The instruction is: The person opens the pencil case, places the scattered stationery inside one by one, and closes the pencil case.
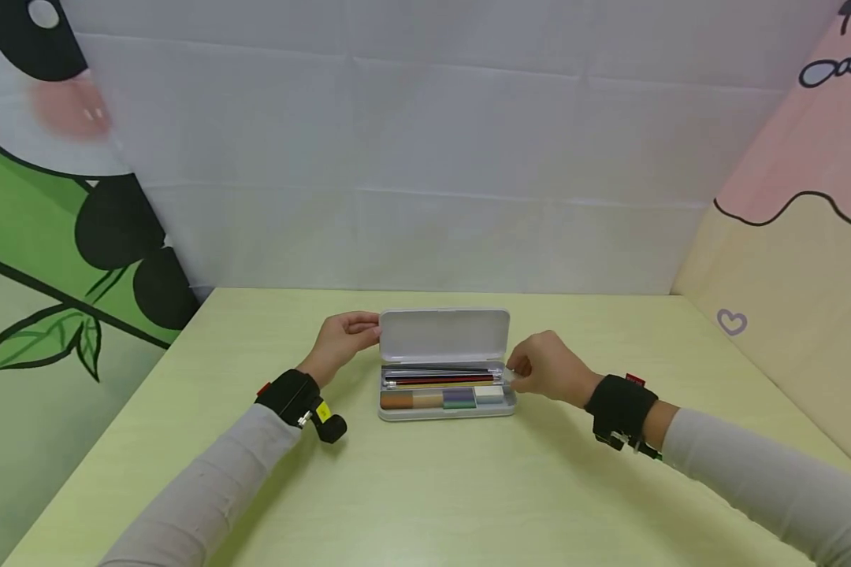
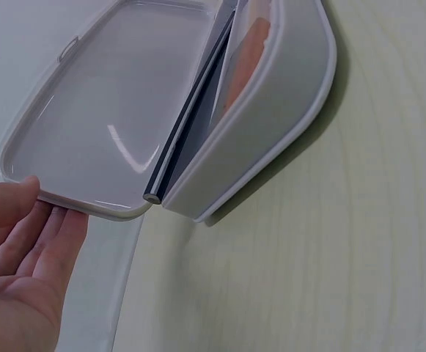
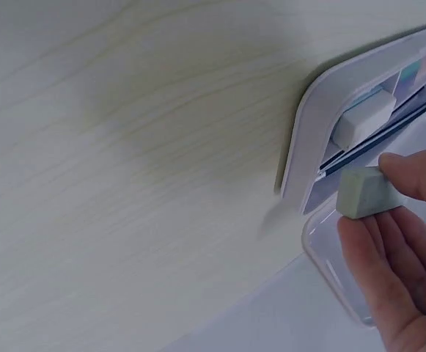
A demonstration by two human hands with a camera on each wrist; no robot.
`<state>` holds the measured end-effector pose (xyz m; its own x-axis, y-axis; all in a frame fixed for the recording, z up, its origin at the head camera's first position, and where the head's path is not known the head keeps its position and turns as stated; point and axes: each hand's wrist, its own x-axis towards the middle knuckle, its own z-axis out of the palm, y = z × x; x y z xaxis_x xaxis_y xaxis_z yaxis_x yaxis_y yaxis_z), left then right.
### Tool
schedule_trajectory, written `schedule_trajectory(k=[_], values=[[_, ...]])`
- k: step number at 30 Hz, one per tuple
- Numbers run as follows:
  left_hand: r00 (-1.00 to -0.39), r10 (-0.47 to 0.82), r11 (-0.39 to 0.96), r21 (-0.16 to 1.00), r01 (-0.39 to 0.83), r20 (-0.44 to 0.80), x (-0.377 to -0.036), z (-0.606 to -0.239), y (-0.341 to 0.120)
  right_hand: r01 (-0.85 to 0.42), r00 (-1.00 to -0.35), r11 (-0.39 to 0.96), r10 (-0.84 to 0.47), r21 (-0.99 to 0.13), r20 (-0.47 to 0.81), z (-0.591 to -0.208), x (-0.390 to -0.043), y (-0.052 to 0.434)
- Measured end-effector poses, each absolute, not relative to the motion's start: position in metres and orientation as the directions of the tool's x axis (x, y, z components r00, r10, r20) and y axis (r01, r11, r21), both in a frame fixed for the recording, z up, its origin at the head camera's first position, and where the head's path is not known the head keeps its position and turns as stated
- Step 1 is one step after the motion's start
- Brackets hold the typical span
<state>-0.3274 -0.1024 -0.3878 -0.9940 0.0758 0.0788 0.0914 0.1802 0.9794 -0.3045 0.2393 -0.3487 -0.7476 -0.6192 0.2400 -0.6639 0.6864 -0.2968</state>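
A white pencil case [image 1: 447,416] lies on the table with its lid [image 1: 444,335] raised at the back. My left hand [image 1: 343,340] grips the lid's left edge, thumb on the inner face and fingers behind, as the left wrist view shows. Between thumb and fingers, my right hand [image 1: 549,366] pinches a small pale-green eraser [image 3: 366,192] over the case's right end. Several pencils [image 1: 440,381] lie lengthwise in the rear of the case. Along the front sit a brown block [image 1: 397,401], other coloured pieces and a white eraser [image 3: 363,117] at the right end.
The pale wooden table [image 1: 425,488] extends around the case on all sides. Behind it hangs a white cloth backdrop [image 1: 425,157]. Printed cartoon panels flank the table left and right.
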Motion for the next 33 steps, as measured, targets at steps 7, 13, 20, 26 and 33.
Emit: schedule_trajectory(k=[7,13,20,26,33], values=[[-0.994,0.070,0.167,0.981,0.099,0.089,-0.330,-0.386,-0.101,-0.739,-0.674,0.640,-0.700,-0.211,0.239,-0.354,-0.302,0.223],[-0.994,0.053,0.165,0.981,0.099,0.092,-0.335,-0.384,-0.098,-0.754,-0.657,0.625,-0.724,-0.205,0.209,-0.348,-0.308,0.218],[-0.995,0.041,0.163,0.982,0.095,0.090,-0.339,-0.382,-0.098,-0.749,-0.660,0.620,-0.728,-0.233,0.186,-0.341,-0.314,0.218],[-0.995,0.044,0.160,0.982,0.096,0.090,-0.336,-0.382,-0.104,-0.757,-0.651,0.612,-0.737,-0.230,0.181,-0.340,-0.313,0.217],[-0.994,0.054,0.160,0.982,0.103,0.096,-0.335,-0.382,-0.111,-0.771,-0.636,0.606,-0.751,-0.195,0.177,-0.341,-0.316,0.220]])
